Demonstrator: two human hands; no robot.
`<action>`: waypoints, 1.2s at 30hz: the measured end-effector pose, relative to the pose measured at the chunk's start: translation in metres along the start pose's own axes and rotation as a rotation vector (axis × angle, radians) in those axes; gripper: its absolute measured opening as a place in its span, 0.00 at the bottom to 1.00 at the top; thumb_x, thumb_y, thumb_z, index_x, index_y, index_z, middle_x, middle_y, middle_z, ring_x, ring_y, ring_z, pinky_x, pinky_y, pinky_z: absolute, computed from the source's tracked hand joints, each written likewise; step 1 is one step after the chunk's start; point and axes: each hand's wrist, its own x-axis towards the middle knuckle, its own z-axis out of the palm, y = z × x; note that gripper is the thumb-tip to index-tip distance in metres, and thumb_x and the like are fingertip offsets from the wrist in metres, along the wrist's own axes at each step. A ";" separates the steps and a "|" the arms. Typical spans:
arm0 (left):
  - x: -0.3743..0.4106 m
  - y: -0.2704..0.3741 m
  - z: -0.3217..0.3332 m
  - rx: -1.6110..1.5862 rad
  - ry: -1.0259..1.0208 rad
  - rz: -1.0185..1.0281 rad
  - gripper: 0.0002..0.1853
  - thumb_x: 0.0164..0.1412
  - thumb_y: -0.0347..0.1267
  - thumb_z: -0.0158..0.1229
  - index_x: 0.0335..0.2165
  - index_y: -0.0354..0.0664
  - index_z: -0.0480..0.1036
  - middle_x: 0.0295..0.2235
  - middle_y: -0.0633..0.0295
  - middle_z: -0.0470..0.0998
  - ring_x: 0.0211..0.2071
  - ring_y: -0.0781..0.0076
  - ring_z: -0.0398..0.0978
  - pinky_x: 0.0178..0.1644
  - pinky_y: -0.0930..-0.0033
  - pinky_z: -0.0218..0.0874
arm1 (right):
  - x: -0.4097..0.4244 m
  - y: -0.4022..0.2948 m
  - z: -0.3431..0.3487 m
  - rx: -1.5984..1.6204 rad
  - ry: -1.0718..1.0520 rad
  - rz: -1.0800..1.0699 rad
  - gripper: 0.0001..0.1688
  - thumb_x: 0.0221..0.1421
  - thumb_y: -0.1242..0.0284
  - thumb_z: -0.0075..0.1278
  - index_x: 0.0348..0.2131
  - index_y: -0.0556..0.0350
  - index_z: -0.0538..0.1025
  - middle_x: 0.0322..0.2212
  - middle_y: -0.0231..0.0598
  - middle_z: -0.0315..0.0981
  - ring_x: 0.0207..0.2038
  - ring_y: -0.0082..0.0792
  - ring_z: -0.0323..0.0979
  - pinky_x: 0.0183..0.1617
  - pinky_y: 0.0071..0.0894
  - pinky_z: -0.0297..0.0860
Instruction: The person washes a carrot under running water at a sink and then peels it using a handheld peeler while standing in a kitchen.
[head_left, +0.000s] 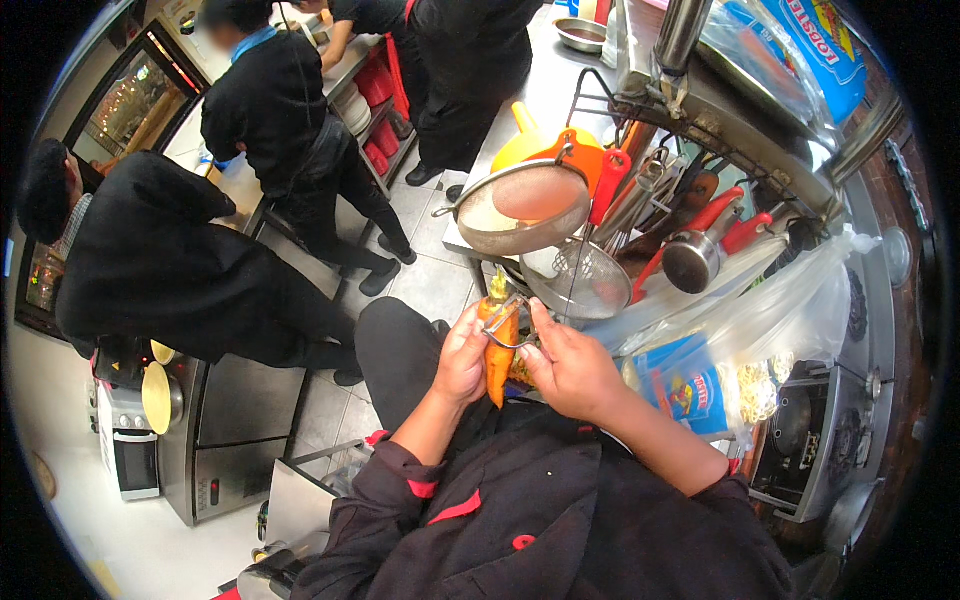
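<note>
My left hand grips a carrot from its left side. The carrot points its tapered tip down towards my lap, with a pale green stem stub at the far end. In my right hand is a metal Y-shaped vegetable peeler, pinched between thumb and fingers. The peeler's head lies across the upper part of the carrot, touching it or just above; I cannot tell which. Partly hidden behind my right hand, below the carrot, are orange and yellowish scraps.
Mesh strainers and red-handled utensils hang from a rack on the right. Plastic bags and blue packages lie beside my right arm. Three people in dark clothes stand at the left and back, near a steel counter.
</note>
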 end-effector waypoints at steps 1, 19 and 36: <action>0.003 -0.002 0.002 0.007 0.053 0.000 0.27 0.69 0.44 0.47 0.56 0.35 0.60 0.49 0.57 0.71 0.49 0.69 0.71 0.55 0.66 0.62 | -0.002 0.002 0.004 -0.020 0.003 0.002 0.37 0.58 0.67 0.51 0.60 0.71 0.58 0.30 0.54 0.73 0.32 0.53 0.74 0.36 0.46 0.70; 0.010 0.004 -0.010 -0.157 -0.051 -0.065 0.32 0.68 0.44 0.46 0.61 0.32 0.56 0.54 0.53 0.68 0.54 0.64 0.68 0.60 0.62 0.57 | -0.001 -0.007 -0.025 0.051 -0.022 0.046 0.36 0.59 0.65 0.50 0.60 0.66 0.60 0.27 0.50 0.72 0.29 0.52 0.72 0.36 0.45 0.68; 0.051 0.016 -0.013 -0.265 0.219 0.120 0.30 0.68 0.52 0.42 0.57 0.41 0.62 0.41 0.61 0.73 0.39 0.68 0.72 0.41 0.64 0.66 | -0.037 0.017 -0.001 -0.087 -0.499 0.181 0.34 0.61 0.60 0.47 0.59 0.62 0.62 0.37 0.56 0.76 0.39 0.56 0.75 0.43 0.50 0.71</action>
